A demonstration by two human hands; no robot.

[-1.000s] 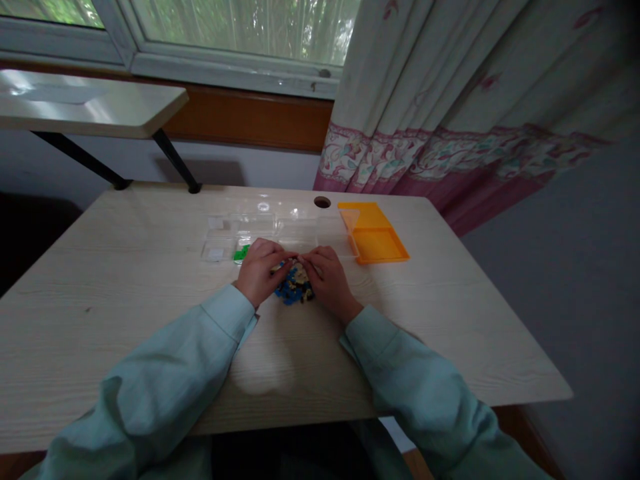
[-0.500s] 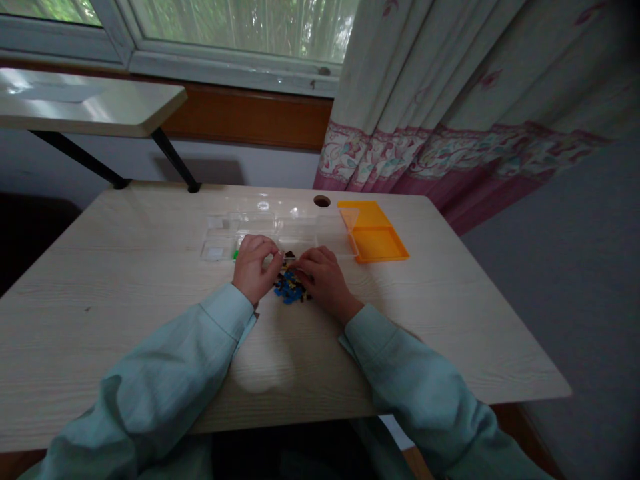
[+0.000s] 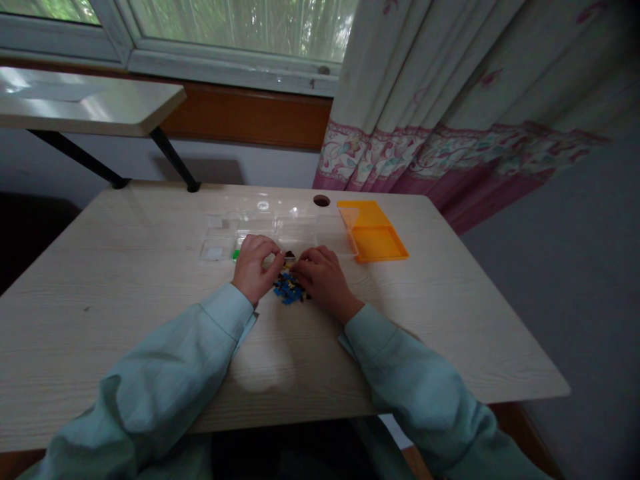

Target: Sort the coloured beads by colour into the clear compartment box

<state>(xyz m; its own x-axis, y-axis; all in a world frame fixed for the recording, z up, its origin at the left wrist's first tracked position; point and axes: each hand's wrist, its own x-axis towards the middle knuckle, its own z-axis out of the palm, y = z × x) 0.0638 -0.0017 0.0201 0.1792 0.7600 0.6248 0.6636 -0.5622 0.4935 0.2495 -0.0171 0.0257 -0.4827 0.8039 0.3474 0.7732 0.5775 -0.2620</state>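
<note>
A small pile of blue, black and yellow pieces (image 3: 289, 289), like tiny building bricks, lies on the table between my hands. My left hand (image 3: 256, 267) is at the pile's upper left, thumb and fingers pinched together; whatever they hold is too small to make out. On the other side my right hand (image 3: 325, 277) reaches over the pile's right edge, fingers curled and closed, their tips partly hidden. Just beyond the fingertips is a dark piece (image 3: 289, 255). Behind both hands stands a clear plastic compartment box (image 3: 297, 230), with something green (image 3: 236, 255) in it beside my left hand.
An orange open tray (image 3: 380, 243) sits right of the clear box, touching or overlapping its end. A round hole (image 3: 321, 201) is in the table (image 3: 150, 320) near its back edge. A raised shelf (image 3: 90, 107) stands at the back left; a curtain (image 3: 425, 120) hangs at the right.
Both hands stay in nearly the same place, with only slight finger movement over the pile. The box and the orange tray have not moved.
</note>
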